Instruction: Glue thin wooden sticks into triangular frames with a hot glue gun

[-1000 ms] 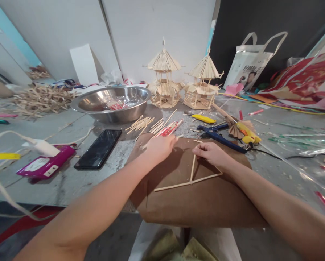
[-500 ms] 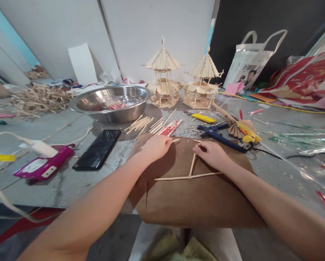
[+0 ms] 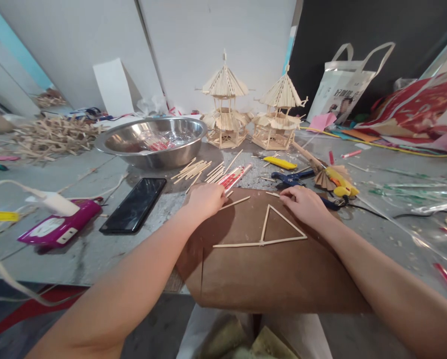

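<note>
My left hand (image 3: 207, 200) is closed on a thin wooden stick (image 3: 239, 202), which juts out to the right over the brown board (image 3: 268, 284). At the board's far edge, the curled fingers of my right hand (image 3: 305, 203) pinch the end of a short wooden stick (image 3: 272, 194). Between and below my hands lies a flat frame of joined sticks (image 3: 242, 245): a long base piece with a triangle standing on its right half. Several loose sticks (image 3: 192, 170) and a red-and-white packet of sticks (image 3: 235, 177) are just beyond my left hand.
Two pagoda models of sticks (image 3: 225, 122) (image 3: 278, 122) stand at the back. A steel basin (image 3: 148, 158), a black phone (image 3: 133, 205) and a purple power strip (image 3: 64, 227) are leftward. Blue pliers (image 3: 289, 180) and a yellow cutter (image 3: 280, 162) lie beyond my right hand.
My right hand has left the triangle's tip and moved right and slightly away, to the short stick. My left hand has shifted slightly left, and more of its stick shows.
</note>
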`<state>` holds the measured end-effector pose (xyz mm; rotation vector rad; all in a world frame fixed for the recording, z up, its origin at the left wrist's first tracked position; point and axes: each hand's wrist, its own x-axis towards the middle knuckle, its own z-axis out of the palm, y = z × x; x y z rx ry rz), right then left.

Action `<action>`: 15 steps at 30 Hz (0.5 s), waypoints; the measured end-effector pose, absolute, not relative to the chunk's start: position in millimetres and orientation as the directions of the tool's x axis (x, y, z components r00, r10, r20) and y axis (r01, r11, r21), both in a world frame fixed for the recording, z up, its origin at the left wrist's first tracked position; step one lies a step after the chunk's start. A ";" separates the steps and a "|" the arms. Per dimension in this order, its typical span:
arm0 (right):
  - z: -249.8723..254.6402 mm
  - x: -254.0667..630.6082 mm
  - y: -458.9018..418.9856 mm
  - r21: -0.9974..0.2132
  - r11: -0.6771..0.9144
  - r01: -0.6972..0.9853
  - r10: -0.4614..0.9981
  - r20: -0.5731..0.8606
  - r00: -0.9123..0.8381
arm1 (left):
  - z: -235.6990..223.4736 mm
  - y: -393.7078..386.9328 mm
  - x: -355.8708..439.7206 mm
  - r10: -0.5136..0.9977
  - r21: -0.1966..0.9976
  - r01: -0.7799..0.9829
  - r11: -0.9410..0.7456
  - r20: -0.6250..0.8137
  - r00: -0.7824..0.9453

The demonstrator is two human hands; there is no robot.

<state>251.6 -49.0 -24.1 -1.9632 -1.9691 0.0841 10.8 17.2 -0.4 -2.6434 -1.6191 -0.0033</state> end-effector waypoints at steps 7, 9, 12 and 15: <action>-17.3 262.9 -48.2 -0.192 -0.069 0.979 0.962 0.249 0.116 | 3.1 16.1 11.6 0.925 -0.039 0.928 -0.369 0.075 0.371; -13.8 269.2 -48.3 -0.162 -0.130 0.978 0.951 0.259 0.170 | 5.2 13.8 12.7 0.925 0.034 0.930 -0.365 0.125 0.359; -10.3 277.8 -48.3 -0.103 -0.214 0.972 0.942 0.243 0.233 | 7.5 7.0 17.7 0.891 0.172 0.875 -0.453 0.122 0.437; -10.4 281.3 -47.6 -0.058 -0.235 0.970 0.952 0.187 0.242 | 6.3 -0.6 24.3 0.815 0.342 0.751 -0.565 0.089 0.572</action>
